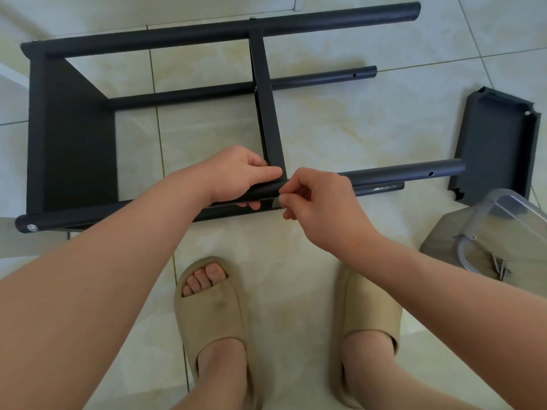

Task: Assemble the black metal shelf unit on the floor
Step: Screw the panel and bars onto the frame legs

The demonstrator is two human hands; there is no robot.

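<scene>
Two hands at work on one black metal shelf unit (pixel 74 128), which lies on its side on the pale tiled floor (pixel 355 119), left of centre.

- Left hand (pixel 239 176): your fingers wrap the round black near post (pixel 399 171) where the flat black middle shelf (pixel 266 108) meets it, with the thumb laid along the shelf corner.
- Right hand (pixel 316 202): fingers curled, thumb and forefinger tips together against the same post, just right of your left hand. Whether a small part sits between them cannot be told.
- Shelf unit, condition: a flat black end shelf (pixel 74 161) closes the left end. The right ends of the posts are bare.
- One loose black shelf panel (pixel 494 143), on the floor at the right, near the post ends.
- One clear plastic box (pixel 515 214), near right, tipped on a grey board (pixel 438 244).
- Several metal screws (pixel 500 269), lying on the board.
- Two beige slippers (pixel 213 315), on your feet, near edge.
</scene>
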